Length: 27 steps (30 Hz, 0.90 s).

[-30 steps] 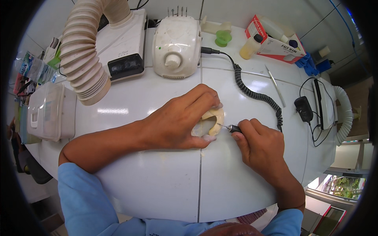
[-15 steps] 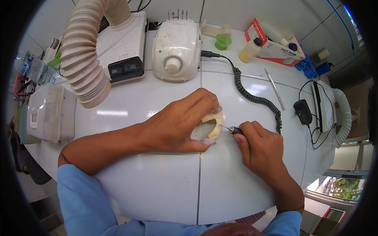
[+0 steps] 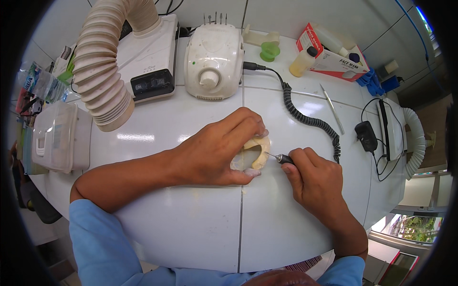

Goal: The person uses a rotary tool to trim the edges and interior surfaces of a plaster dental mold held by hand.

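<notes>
A cream-coloured, horseshoe-shaped dental model [image 3: 260, 158] lies on the white tiled table, gripped at its edges between the thumb and fingers of my left hand [image 3: 219, 148]. Pale dust coats those fingertips. My right hand [image 3: 316, 176] is closed around a dark rotary handpiece [image 3: 285, 158], held like a pen. Its thin metal bur points left and meets, or nearly meets, the model's right side. The black coiled cord [image 3: 310, 117] runs from behind my right hand up to a white control unit [image 3: 213, 62] with a round knob.
A ribbed suction hose [image 3: 102, 71] hangs at the upper left beside a white box machine [image 3: 148, 57]. A clear plastic case [image 3: 59, 138] stands far left. Further back are a green cup [image 3: 270, 51], a yellowish bottle [image 3: 303, 62] and a mask box [image 3: 343, 66]. A metal pointed tool [image 3: 332, 108] lies right.
Hardly anything differs. Both hands keep their places, with the model and the handpiece held as before.
</notes>
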{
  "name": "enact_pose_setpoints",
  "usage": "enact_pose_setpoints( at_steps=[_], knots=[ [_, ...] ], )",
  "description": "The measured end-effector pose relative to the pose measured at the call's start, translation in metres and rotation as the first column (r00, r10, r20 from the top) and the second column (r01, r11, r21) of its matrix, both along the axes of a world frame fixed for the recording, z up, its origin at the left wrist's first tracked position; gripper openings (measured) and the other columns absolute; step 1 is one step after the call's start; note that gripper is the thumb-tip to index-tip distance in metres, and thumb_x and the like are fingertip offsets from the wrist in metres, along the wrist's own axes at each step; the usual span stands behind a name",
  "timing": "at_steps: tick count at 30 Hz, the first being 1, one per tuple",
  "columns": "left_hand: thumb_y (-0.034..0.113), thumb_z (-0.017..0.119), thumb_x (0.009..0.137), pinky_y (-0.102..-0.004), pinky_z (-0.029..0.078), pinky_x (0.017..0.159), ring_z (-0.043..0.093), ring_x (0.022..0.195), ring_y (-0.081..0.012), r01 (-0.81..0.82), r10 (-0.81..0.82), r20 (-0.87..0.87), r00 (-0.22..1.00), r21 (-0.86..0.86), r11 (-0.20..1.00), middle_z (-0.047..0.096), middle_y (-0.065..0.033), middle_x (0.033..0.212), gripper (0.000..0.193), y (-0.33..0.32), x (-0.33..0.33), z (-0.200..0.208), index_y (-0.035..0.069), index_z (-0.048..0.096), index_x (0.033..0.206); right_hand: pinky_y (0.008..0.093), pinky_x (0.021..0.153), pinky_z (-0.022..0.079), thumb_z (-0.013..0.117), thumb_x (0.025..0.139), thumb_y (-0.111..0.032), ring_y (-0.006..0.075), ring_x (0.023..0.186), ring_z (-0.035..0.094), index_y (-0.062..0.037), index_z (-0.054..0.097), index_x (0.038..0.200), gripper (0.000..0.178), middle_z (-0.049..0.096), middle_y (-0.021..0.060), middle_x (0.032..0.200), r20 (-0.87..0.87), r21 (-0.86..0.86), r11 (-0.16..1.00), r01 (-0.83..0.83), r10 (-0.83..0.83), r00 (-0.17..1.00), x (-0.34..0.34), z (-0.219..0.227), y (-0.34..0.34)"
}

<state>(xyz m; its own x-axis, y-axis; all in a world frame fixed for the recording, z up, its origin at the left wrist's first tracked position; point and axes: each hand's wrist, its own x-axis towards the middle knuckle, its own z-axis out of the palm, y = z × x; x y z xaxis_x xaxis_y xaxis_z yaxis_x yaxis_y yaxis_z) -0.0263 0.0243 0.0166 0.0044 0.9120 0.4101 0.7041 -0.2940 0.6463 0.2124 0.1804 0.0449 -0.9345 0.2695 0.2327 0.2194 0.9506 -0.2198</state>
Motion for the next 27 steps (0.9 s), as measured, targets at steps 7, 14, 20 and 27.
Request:
enact_pose_setpoints(
  at_steps=[7, 14, 20, 27],
  knots=[
    [0.017, 0.102, 0.075, -0.0428, 0.064, 0.102, 0.070, 0.124, -0.0365, 0.002, -0.002, -0.002, 1.000, -0.002, 1.000, 0.066, -0.0199, 0.133, 0.072, -0.0001, -0.0001, -0.0012, 0.000, 0.062, 0.133, 0.0385, 0.048, 0.046, 0.080, 0.106, -0.033, 0.0240, 0.053, 0.061, -0.0114, 0.069, 0.101, 0.024, 0.058, 0.0044, 0.078, 0.014, 0.006, 1.000, -0.004, 0.004, 1.000, 0.0002, 0.0007, 0.0001],
    [0.018, 0.101, 0.076, -0.0429, 0.063, 0.102, 0.070, 0.124, -0.0373, 0.002, -0.002, -0.004, 1.000, 0.005, 1.000, 0.066, -0.0201, 0.132, 0.072, -0.0003, -0.0004, -0.0007, -0.001, 0.061, 0.133, 0.0389, 0.049, 0.047, 0.078, 0.107, -0.034, 0.0244, 0.054, 0.061, -0.0116, 0.069, 0.102, 0.025, 0.058, 0.0046, 0.078, 0.015, 0.005, 1.000, -0.004, 0.004, 1.000, 0.0003, 0.0006, -0.0001],
    [0.018, 0.101, 0.076, -0.0427, 0.064, 0.101, 0.071, 0.123, -0.0368, 0.009, -0.009, -0.007, 1.000, 0.010, 1.000, 0.066, -0.0201, 0.132, 0.072, -0.0004, -0.0006, -0.0013, -0.001, 0.061, 0.132, 0.0392, 0.048, 0.047, 0.078, 0.108, -0.035, 0.0246, 0.054, 0.062, -0.0121, 0.069, 0.101, 0.025, 0.059, 0.0046, 0.078, 0.014, 0.014, 1.000, 0.000, -0.001, 1.000, 0.0006, -0.0007, 0.0002],
    [0.018, 0.101, 0.075, -0.0423, 0.064, 0.101, 0.071, 0.121, -0.0358, 0.006, -0.006, -0.014, 1.000, 0.004, 1.000, 0.066, -0.0191, 0.131, 0.071, 0.0002, -0.0005, 0.0006, -0.001, 0.062, 0.131, 0.0391, 0.048, 0.046, 0.078, 0.107, -0.035, 0.0243, 0.054, 0.061, -0.0122, 0.068, 0.100, 0.026, 0.059, 0.0044, 0.078, 0.012, 0.008, 1.000, 0.006, -0.006, 1.000, -0.0003, 0.0004, -0.0002]
  ],
)
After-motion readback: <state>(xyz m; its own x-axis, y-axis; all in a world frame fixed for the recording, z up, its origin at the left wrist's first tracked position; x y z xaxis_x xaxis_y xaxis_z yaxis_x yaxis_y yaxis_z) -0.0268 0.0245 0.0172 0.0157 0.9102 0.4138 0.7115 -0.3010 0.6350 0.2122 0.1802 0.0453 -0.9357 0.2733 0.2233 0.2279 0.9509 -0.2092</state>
